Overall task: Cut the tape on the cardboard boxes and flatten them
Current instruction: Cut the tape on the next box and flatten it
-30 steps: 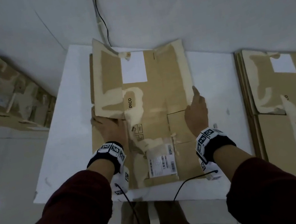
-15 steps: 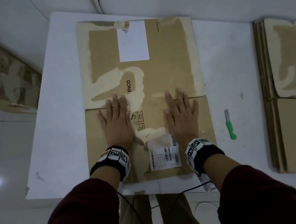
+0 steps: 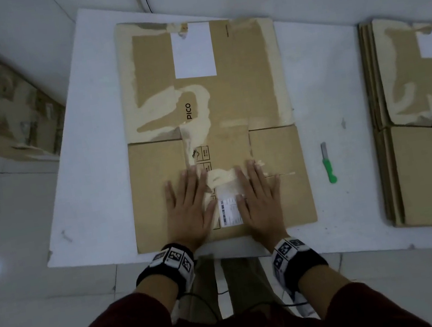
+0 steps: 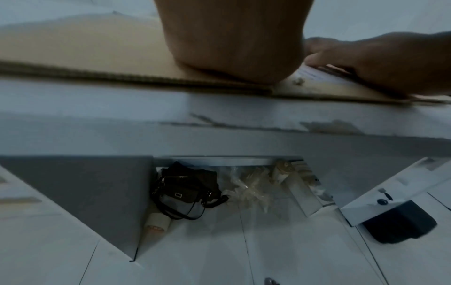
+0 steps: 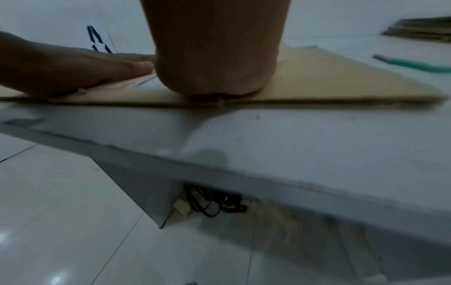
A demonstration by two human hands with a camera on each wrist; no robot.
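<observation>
Cardboard box [image 3: 208,125], brown, torn pale where tape was stripped and printed "PICO", lies collapsed flat on the white desk [image 3: 93,182], its near edge close to the desk's front edge. The left hand [image 3: 188,210] and the right hand [image 3: 260,198] both press on its near half with fingers straight and spread, gripping nothing, either side of a white barcode label [image 3: 229,212]. A loose, crumpled flap of clear tape [image 3: 222,176] stands up between the two hands. The likely trouble is spring-back: once the palms lift, the folded panels may rise again along the middle crease, and that leftover tape could catch a finger or pull a panel up with it. Pressing this close to the front edge could also slide the sheet towards the person and off the desk. The green-handled knife [image 3: 329,165] lies on the desk just right of the box, near enough for a sweeping right hand to knock it. A stack of flattened brown boxes [image 3: 420,159] sits further right.
</observation>
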